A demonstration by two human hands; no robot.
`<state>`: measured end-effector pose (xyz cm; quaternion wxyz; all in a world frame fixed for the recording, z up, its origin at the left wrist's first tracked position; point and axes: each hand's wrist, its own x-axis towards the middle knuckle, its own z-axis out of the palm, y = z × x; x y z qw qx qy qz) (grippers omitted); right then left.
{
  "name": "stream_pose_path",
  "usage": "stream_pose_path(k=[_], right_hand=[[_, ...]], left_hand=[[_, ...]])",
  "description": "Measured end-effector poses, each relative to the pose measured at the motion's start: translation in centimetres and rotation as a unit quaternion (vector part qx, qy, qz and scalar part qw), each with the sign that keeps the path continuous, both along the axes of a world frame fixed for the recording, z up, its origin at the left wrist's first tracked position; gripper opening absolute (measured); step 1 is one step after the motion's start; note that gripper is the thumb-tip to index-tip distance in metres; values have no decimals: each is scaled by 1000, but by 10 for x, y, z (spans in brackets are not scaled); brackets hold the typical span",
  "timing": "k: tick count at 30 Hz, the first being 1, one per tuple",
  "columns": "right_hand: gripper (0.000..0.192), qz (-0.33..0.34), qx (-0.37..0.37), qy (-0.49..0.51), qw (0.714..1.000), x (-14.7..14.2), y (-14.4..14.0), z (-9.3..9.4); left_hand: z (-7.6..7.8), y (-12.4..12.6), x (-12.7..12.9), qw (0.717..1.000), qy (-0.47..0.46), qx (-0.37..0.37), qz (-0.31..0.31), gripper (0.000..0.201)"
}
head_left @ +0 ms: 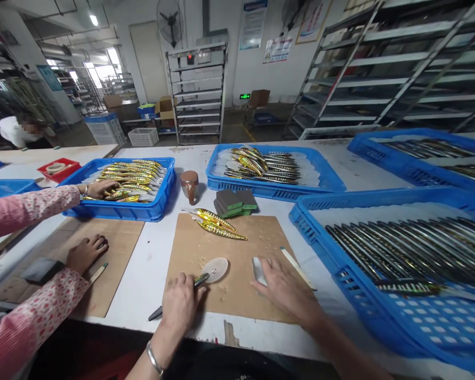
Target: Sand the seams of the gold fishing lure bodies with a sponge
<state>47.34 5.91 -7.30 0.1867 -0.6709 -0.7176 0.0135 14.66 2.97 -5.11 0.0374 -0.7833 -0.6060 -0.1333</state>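
My left hand (180, 301) is wrapped around a dark fishing lure (200, 280) above the cardboard sheet. The lure's clear oval lip (216, 270) points right, and what looks like its tapered tail shows left of my hand; the middle is hidden by my fingers. On the right of the cardboard, my right hand (281, 285) grips a flat grey block (258, 269), partly covered by fingers and thumb. Two or so gold striped lures (221, 230) lie at the cardboard's far edge. A slim pale stick with a dark tip (296, 266) lies beyond my right hand.
The cardboard sheet (237, 306) covers the table before me. Green-and-dark sanding pads (235, 203) and a brown-lidded cup (189, 184) stand behind it. Blue trays of lures (312, 227) flank it right and behind. At left, a co-worker's hand (101, 188) reaches into another tray (154, 211).
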Motion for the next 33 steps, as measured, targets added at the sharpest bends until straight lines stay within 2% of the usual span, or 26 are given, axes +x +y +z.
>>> stream_pose_path(k=[4, 8, 11, 14, 17, 20, 23, 26, 30, 33], right_hand=[[55, 17, -11, -90, 996, 4, -5, 0], [63, 104, 4, -42, 994, -1, -7, 21], [69, 175, 0, 6, 985, -22, -14, 34], [68, 209, -9, 26, 978, -47, -21, 35], [48, 215, 9, 20, 976, -60, -26, 26], [29, 208, 45, 16, 977, -60, -26, 16], [23, 204, 83, 17, 975, -59, -25, 12], [19, 200, 121, 26, 972, -71, -20, 15], [16, 208, 156, 43, 965, -95, -9, 23], [16, 227, 150, 57, 961, -94, -6, 26]], left_hand=[[-3, 11, 0, 998, -12, -23, -52, 26], [1, 33, -18, 988, -13, -54, -144, 26], [9, 52, -35, 973, 1, -66, -222, 31], [14, 62, -44, 962, 11, -69, -265, 34], [12, 64, -44, 961, 14, -56, -269, 38], [3, 61, -42, 965, 2, -21, -262, 45], [-6, 60, -41, 965, -20, 8, -263, 53], [-11, 60, -41, 962, -46, 25, -267, 58], [-12, 61, -40, 962, -57, 36, -263, 63], [-12, 59, -40, 963, -56, 41, -259, 64]])
